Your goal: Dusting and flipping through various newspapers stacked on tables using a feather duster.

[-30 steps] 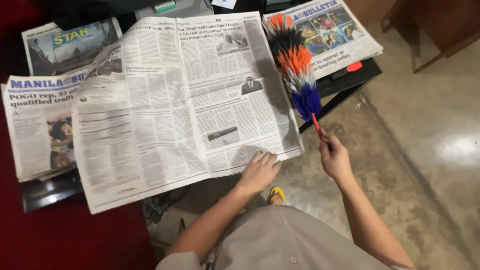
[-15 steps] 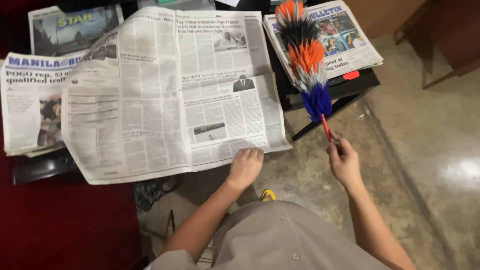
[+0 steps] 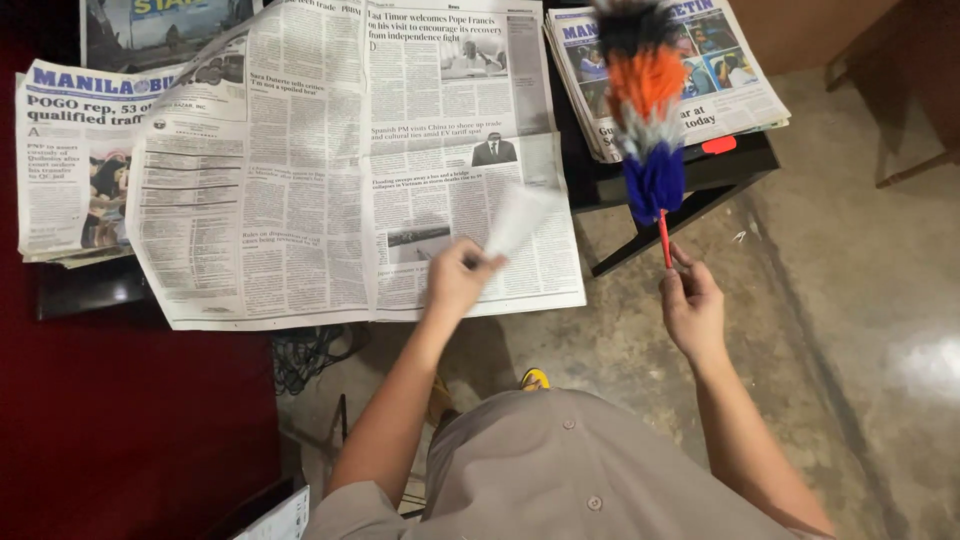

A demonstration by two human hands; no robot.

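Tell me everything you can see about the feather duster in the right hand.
The multicoloured feather duster has a fluffy head banded black at the tip, then orange, pale grey and blue at the base, on a thin red stick handle. The right hand grips the lower end of the handle, with the head pointing away from the person. The head is motion-blurred and lies over the folded newspaper stack on the dark table; whether it touches cannot be told.

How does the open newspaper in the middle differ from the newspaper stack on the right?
The open newspaper lies unfolded in a wide spread, mostly grey text; the folded stack is compact, with colour photos and a blue masthead. The left hand lifts a page corner of the open one; the stack is untouched, partly hidden by the feather duster in the right hand. Both lie flat on dark furniture.
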